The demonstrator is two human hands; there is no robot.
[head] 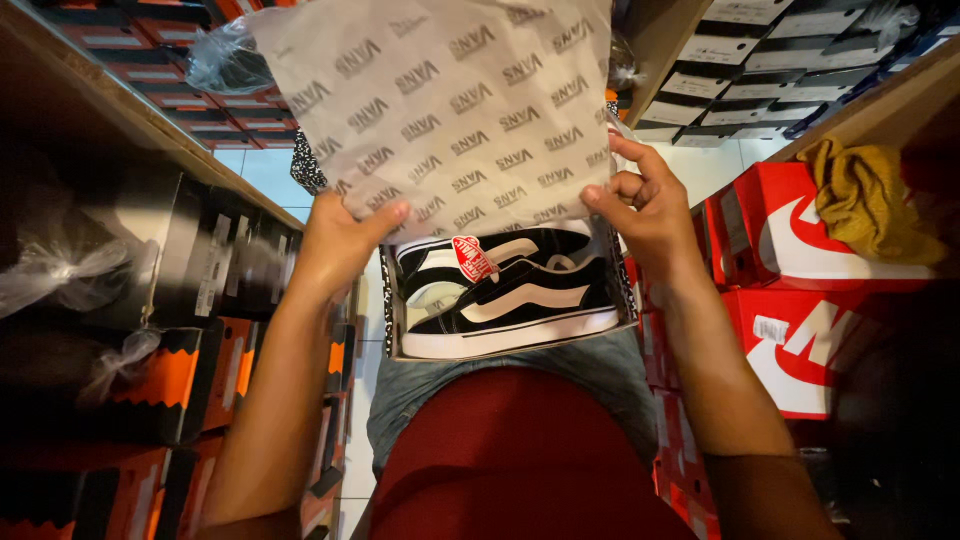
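Observation:
My left hand [340, 243] and my right hand [648, 208] each pinch a lower corner of a sheet of white printed tissue paper [455, 105], lifted up in front of me. Below the paper an open shoe box [392, 300] rests on my lap. A pair of black sneakers [510, 295] with white stripes and white soles lies in it on its side, with a red tag [473, 256] on top. The box's far end is hidden by the paper.
Shelves of stacked shoe boxes close in on both sides: black and orange boxes [190, 370] at left, red boxes [800, 290] at right. A mustard-yellow cloth [865, 195] lies on the red boxes. Clear plastic bags [225, 55] sit up left. Pale tiled floor [270, 175] shows ahead.

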